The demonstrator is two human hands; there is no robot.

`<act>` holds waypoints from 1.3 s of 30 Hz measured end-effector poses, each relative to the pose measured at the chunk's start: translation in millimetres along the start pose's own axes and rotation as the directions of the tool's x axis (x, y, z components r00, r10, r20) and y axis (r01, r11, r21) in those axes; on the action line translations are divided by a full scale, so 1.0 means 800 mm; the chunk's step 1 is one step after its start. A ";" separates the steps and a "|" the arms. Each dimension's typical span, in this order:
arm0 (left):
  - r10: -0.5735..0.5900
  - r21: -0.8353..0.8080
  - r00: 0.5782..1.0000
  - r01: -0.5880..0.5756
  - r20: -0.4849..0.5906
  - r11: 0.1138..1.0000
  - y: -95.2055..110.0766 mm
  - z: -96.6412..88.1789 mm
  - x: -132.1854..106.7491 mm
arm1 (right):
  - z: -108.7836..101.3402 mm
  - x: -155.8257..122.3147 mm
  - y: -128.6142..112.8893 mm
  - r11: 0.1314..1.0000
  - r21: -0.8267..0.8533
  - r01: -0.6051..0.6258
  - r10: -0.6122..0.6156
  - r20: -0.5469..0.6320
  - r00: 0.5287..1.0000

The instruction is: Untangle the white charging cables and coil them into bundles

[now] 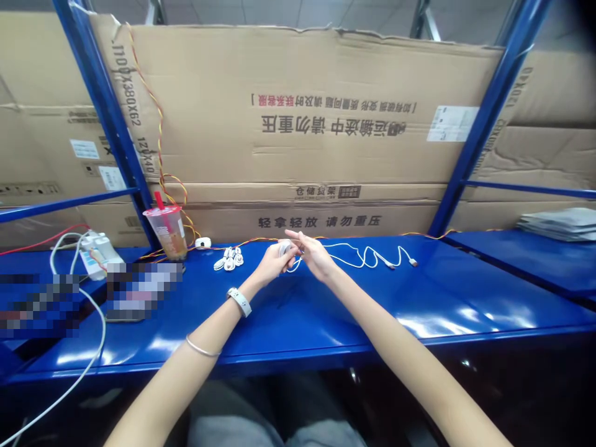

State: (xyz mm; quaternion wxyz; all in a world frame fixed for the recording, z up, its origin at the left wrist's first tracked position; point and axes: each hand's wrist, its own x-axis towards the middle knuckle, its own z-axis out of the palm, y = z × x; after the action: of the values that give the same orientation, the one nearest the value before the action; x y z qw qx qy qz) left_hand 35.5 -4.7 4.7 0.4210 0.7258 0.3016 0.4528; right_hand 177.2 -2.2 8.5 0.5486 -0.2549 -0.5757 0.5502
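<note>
Hands, two, bare, brought together above the blue shelf; clock directions read from them.
Left hand: fingers closed around a white coil; patterned band on its wrist, thin bangle below.
Right hand: just beside the left, fingers stretched toward the coil; whether it pinches anything cannot be told.
Loose white cord: wavy, lying at 3 o'clock, from behind the right hand to two plugs.
Bundled white cords: one small cluster, near, at 9 o'clock.
Cup: lidded, upright, red straw, between 9 and 10 o'clock.
Power strip: white, farther off, 9 o'clock.
Packets: flat, stacked, well apart, 3 o'clock.
Cardboard: printed, standing at 12 o'clock.
</note>
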 end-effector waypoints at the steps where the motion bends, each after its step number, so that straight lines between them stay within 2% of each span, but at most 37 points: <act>1: -0.002 0.001 1.000 0.002 -0.007 1.000 0.000 0.000 0.000 | 0.000 0.000 0.000 1.000 -0.010 0.011 -0.011 -0.005 1.000; 16: 0.015 -0.194 1.000 -0.014 0.006 0.981 -0.006 0.004 0.001 | -0.001 0.005 0.005 0.989 -0.110 0.095 -0.108 -0.120 0.987; 23: 0.000 -0.209 1.000 -0.004 -0.019 0.978 -0.009 0.005 0.003 | -0.002 0.009 0.009 0.966 -0.221 0.130 -0.165 -0.145 0.976; 27: -0.060 -0.203 0.998 0.053 -0.028 0.978 -0.010 0.003 0.004 | -0.005 0.011 0.013 0.913 -0.362 0.188 -0.258 -0.155 0.954; 32: -0.086 -0.181 0.995 0.076 -0.049 0.980 -0.015 0.001 0.006 | -0.010 0.010 0.011 0.742 -0.631 0.224 -0.375 -0.114 0.920; 35: -0.080 -0.164 0.996 0.071 -0.045 0.984 -0.015 0.001 0.004 | -0.013 0.009 0.005 0.677 -0.705 0.209 -0.373 -0.084 0.924; 39: -0.048 -0.174 0.998 0.042 -0.030 0.984 -0.012 0.000 0.003 | -0.016 0.010 -0.001 0.676 -0.704 0.217 -0.340 -0.037 0.940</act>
State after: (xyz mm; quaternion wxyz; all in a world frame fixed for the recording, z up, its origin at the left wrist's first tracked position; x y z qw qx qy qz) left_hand 36.1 1.7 -3.1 0.4877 0.6715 0.2846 0.4799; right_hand 187.2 9.6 9.0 0.5369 -0.3939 -0.7234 0.1825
